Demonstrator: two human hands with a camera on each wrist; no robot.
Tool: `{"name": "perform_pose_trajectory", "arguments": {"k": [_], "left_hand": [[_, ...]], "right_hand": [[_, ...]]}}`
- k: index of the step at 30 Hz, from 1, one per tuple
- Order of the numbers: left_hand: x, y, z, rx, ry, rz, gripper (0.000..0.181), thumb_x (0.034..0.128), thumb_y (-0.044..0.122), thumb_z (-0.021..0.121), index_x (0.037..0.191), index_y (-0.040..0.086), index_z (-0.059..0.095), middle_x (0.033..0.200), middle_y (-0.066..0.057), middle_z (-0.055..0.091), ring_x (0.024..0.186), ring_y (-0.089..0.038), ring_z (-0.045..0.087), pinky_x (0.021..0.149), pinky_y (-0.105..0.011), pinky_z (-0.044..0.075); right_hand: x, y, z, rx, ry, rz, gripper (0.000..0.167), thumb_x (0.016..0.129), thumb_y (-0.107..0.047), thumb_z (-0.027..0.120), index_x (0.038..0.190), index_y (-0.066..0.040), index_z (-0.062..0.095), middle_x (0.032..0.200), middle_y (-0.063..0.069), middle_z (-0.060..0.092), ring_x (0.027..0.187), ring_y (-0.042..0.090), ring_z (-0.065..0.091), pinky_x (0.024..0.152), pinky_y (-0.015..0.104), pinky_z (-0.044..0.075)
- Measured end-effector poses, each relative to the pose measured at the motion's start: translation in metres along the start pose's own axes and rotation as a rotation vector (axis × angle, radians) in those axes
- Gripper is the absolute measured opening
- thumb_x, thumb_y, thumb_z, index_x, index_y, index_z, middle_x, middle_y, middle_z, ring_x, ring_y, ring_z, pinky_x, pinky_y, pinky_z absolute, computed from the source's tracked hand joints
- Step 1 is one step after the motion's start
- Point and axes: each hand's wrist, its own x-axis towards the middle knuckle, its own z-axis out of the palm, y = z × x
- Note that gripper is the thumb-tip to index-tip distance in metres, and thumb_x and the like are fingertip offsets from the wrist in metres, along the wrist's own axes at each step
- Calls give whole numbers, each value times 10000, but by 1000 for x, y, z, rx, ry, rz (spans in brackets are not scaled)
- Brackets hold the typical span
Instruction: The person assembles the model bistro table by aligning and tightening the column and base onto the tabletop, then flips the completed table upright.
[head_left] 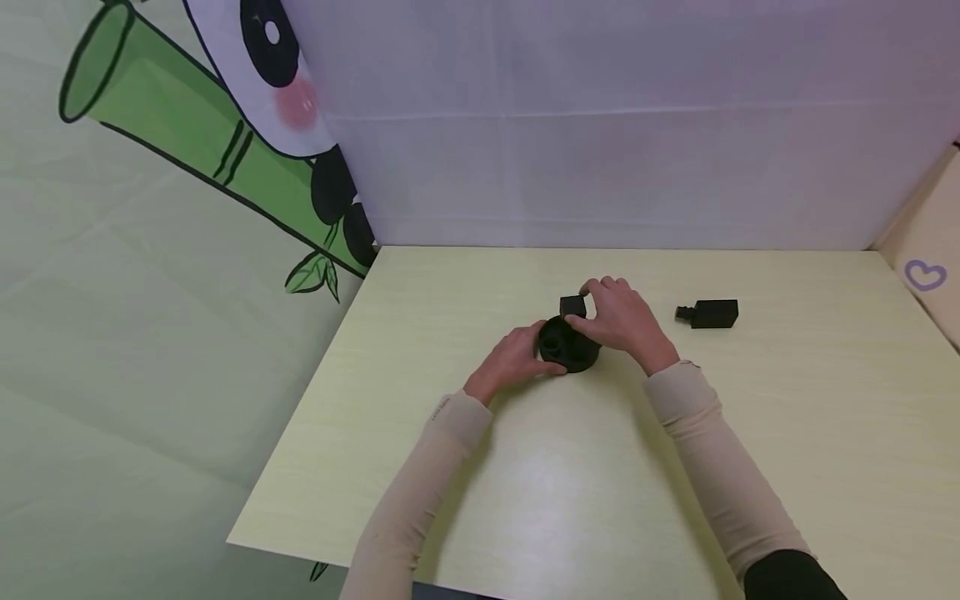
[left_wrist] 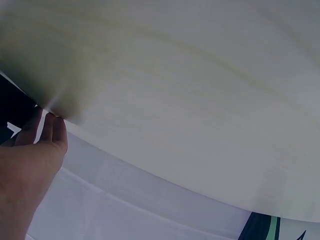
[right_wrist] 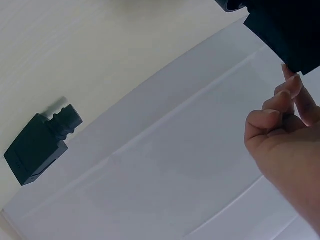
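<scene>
And here are the sleeves: long, pale beige with a pinkish cast. The left sleeve [head_left: 408, 504] shows soft creases along its length, and its cuff [head_left: 471, 419] has small dark marking [head_left: 441, 407], too tiny to read! Over to the right sleeve [head_left: 738, 479], same pale shade, a smooth broad cuff [head_left: 678, 392], and look, solid black fabric [head_left: 791, 577] higher up that arm! Below both cuffs, bare fingers [right_wrist: 271, 119].
</scene>
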Motion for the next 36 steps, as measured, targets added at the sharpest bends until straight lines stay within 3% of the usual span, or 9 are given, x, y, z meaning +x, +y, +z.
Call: {"name": "perform_pose_trajectory", "arguments": {"k": [11, 30, 36], "left_hand": [[-1, 0, -1, -4, 2, -1, 745, 885, 367, 848, 1482, 92, 498, 1359, -75, 621, 1202, -211, 576, 1064, -377, 458], [2, -1, 1, 1, 4, 10, 730, 887, 371, 845, 1475, 99, 507, 1340, -70, 628, 1205, -211, 585, 1059, -370, 459], [1, 0, 0, 6, -1, -11, 779, 886, 402, 839, 1516, 122, 478, 1395, -75, 602, 1258, -226, 564, 1076, -392, 451]], "right_hand": [[-1, -4, 1, -49, 24, -37, 522, 1000, -394, 682, 1249, 59, 612, 1152, 259, 597, 1054, 438, 534, 909, 569, 476], [2, -10, 7, -99, 48, -24, 548, 997, -443, 661, 1210, 61, 613, 1072, 226, 636, 1024, 426, 560, 872, 559, 482], [4, -10, 6, -44, 17, -53, 611, 1000, -400, 634, 1442, 10, 537, 1223, 271, 601, 1115, 451, 529, 946, 594, 448]]}}
